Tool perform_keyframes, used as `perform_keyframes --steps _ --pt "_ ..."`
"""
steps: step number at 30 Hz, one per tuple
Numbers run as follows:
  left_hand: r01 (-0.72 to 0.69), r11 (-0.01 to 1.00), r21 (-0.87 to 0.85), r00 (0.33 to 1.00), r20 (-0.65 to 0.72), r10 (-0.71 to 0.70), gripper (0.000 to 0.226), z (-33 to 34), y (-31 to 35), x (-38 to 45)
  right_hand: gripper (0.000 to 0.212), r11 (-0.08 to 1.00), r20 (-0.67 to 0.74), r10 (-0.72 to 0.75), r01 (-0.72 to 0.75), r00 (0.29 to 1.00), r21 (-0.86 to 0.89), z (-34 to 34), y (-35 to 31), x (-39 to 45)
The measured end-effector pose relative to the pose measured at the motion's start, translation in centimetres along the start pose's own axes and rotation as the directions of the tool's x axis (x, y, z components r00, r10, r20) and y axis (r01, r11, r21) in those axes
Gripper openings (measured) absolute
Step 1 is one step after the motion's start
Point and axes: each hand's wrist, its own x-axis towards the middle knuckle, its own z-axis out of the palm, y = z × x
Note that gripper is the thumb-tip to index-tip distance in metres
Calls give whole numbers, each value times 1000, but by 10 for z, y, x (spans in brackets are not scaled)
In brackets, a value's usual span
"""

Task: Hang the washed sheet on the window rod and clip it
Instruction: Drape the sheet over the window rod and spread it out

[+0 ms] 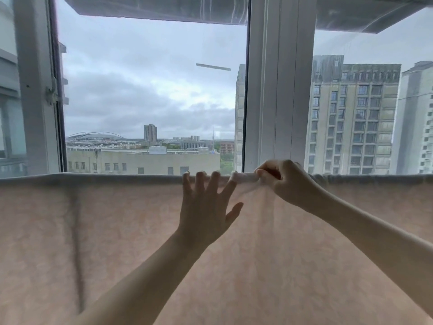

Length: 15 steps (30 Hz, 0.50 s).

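In front of me is a big window (pixel 152 90) with a white frame (pixel 278 90) down the middle. Outside I see grey clouds and tall buildings (pixel 351 118).

The sheet (pixel 117 231) is pale pink, thin, and light shines through it. It hangs over the window rod, right across the view from left to right. Its top fold (pixel 93 177) makes a straight line. A dark crease (pixel 76 219) runs down on the left.

The rod is hidden under the sheet. The bottom of the sheet is cut off.

I count one sheet and two hands. My left hand (pixel 206 214) is flat on the sheet, with the fingers (pixel 214 184) spread wide and the tips at the top fold. My right hand (pixel 284 181) is curled, and its fingers pinch something small and pale (pixel 243 177) at the top fold. I cannot tell if it is a clip or just bunched cloth.
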Motion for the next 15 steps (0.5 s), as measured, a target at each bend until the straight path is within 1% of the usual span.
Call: perform_keyframes --steps 2,3,5,7,9,11,15 --pt "0 1000 -11 1000 -11 0 61 1 -4 -1 16 997 50 25 -29 998 72 -7 1 0" --pt "2 1000 -18 1000 -16 -2 61 2 -5 -2 17 996 53 34 -38 998 77 -11 3 0" --pt "10 999 -33 1000 -17 -10 61 3 -9 -3 25 999 44 46 -45 998 -23 -19 8 0" --pt "18 999 -43 1000 -20 -19 61 4 -11 -3 27 992 68 50 -42 996 -120 -23 12 0" --pt "19 999 -45 999 -32 -21 61 5 -12 -3 24 992 82 32 -21 996 -126 -22 12 -3" --pt "15 999 -42 999 -35 -16 61 5 -12 -4 22 996 40 6 -2 999 -95 -16 10 -6" --pt "12 999 -30 999 -34 -13 62 6 -16 -4 15 992 -172 -18 -4 985 -126 -14 9 -5"
